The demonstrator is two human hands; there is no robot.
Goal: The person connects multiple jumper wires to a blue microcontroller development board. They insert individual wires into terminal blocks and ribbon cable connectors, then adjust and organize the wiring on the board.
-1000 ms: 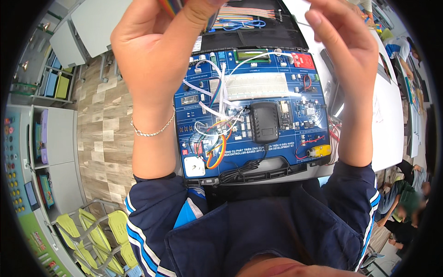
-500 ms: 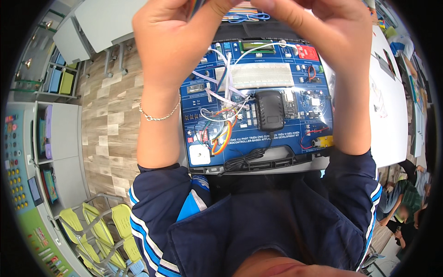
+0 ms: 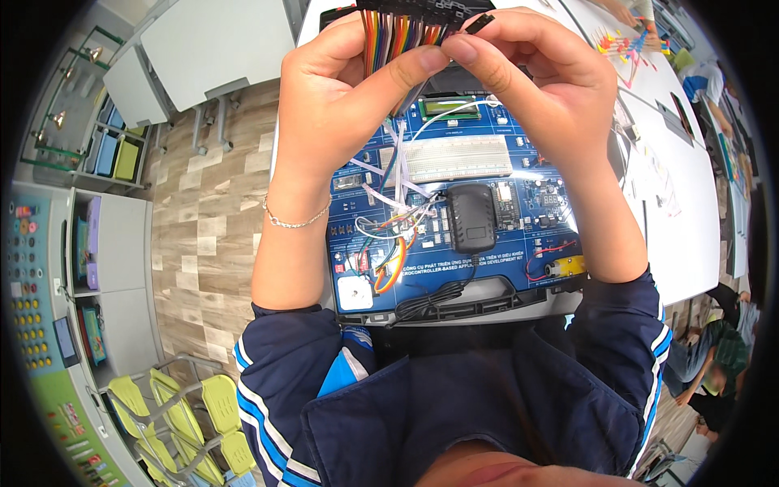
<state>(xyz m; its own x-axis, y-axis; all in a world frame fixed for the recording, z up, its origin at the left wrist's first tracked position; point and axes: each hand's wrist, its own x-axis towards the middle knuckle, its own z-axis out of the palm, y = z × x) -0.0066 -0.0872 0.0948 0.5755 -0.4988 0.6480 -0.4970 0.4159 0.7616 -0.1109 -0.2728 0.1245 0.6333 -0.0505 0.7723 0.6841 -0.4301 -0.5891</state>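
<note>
My left hand (image 3: pixel 333 101) grips a flat ribbon of multicoloured jumper wires (image 3: pixel 393 40) with black connector ends along its top. At the ribbon's right edge, my right hand (image 3: pixel 560 93) pinches with thumb and fingers by a black connector end (image 3: pixel 480 23) that sticks out apart from the rest. The two thumb tips nearly meet. Below both hands lies a blue microcontroller kit board (image 3: pixel 503 284) in an open case. On it are a white breadboard (image 3: pixel 446 157), a black power adapter (image 3: pixel 472 217) with a coiled cable, and several loose connecting wires (image 3: pixel 398 264).
The case rests on a white table (image 3: pixel 682 211) that extends to the right. Further up on it stands a colourful stick model (image 3: pixel 629 49) near another person's hand. Green chairs (image 3: pixel 182 414) and a shelf cabinet (image 3: pixel 118 268) stand at the left; people are seated at the right.
Both hands have come lower in view and closer together, bringing the jumper wire ribbon into sight. The board sits slightly lower in the picture.
</note>
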